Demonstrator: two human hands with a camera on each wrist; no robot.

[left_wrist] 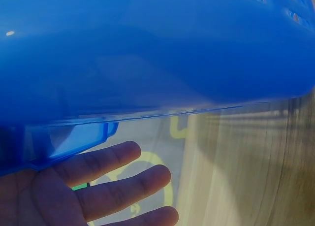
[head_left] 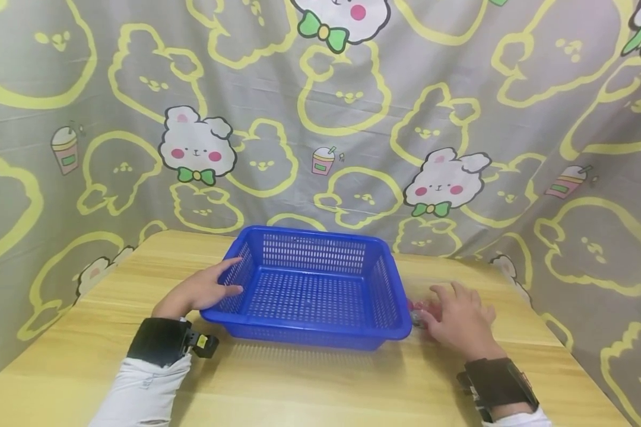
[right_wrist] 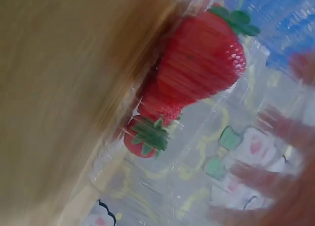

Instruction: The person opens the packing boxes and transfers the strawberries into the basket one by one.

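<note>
A blue plastic basket (head_left: pixel 310 296) with slotted walls stands on the table. My left hand (head_left: pixel 203 287) is at its left rim, with the thumb and a finger reaching over the edge. In the left wrist view, three fingers (left_wrist: pixel 125 191) extend straight and spread outside the basket. Right of the basket is my right hand (head_left: pixel 462 317), its fingers spread beside a clear plastic package. Inside the package are red strawberries (right_wrist: pixel 202 56) with green leaves, mostly hidden by the hand in the head view. The right wrist view is blurred; the fingers (right_wrist: pixel 266 177) there look apart from the strawberries.
The light wooden table (head_left: pixel 278 391) extends in front of and beside the basket. Behind it hangs a grey curtain (head_left: pixel 278 77) printed with yellow outlines and white rabbits; it borders the table at the back and sides.
</note>
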